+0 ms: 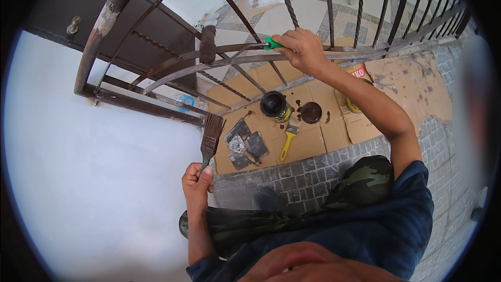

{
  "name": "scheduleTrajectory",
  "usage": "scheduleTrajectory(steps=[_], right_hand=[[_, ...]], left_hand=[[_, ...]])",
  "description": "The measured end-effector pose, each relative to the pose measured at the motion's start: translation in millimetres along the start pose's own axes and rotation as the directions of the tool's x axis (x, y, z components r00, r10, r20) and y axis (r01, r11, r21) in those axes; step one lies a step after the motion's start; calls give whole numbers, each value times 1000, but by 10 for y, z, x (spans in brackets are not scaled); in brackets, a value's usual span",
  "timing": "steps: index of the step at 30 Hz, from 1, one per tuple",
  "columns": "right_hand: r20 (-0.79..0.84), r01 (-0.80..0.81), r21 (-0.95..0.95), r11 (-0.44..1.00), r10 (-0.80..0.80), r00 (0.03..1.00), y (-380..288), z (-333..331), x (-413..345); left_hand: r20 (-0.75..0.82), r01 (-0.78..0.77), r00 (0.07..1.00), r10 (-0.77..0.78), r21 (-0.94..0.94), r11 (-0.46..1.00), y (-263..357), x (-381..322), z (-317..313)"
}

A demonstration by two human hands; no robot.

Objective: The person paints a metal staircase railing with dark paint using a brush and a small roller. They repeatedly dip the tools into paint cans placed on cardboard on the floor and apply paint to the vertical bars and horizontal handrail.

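My right hand (302,51) grips the green handle of a small paint roller (208,45), its sleeve coated dark brown. The roller is at a curved rail of a metal railing (184,71), partly brown and partly bare grey; whether it touches the rail I cannot tell. In my left hand (198,186) a paintbrush (210,137) is held upright by its green handle, bristles brown with paint. On the cardboard below stands an uncovered can of dark brown paint (274,103). Beside it lie a paint-covered lid (311,112) and a yellow-handled brush (288,141).
Flattened cardboard (305,137) with brown drips covers the stone-patterned paving (301,176). Sheets of dark sandpaper (256,145) lie left of the can. A second can (353,105) is partly hidden by my right forearm. A white wall (98,164) borders the left, near a plastic bottle (187,101).
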State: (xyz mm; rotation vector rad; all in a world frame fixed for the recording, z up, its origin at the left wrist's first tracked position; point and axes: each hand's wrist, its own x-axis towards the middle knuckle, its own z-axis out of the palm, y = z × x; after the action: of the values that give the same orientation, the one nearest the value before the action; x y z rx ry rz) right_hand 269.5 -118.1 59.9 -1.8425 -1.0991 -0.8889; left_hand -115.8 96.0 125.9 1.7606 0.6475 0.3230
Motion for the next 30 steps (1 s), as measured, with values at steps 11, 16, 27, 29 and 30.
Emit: scheduleTrajectory(steps=[11,16,27,29,30], right_hand=[[45,-11,-108,994,16,999,331,-351,-652],[114,-5,-97,995,16,993,232,-102,-498],[54,153,-49,987,-150,987,36,-302,-402],[101,187,-60,981,-180,978,-219,-63,-166],[110,212,-96,972,-202,973,-324,40,-43]], left_hand=[[37,-6,999,6,9,1000,41,8,81],[66,-15,998,16,-12,1000,30,92,155],[40,-81,996,82,-35,996,22,112,128],[-34,-139,990,136,-108,984,48,134,126],[-64,-175,984,167,-146,974,63,140,118]])
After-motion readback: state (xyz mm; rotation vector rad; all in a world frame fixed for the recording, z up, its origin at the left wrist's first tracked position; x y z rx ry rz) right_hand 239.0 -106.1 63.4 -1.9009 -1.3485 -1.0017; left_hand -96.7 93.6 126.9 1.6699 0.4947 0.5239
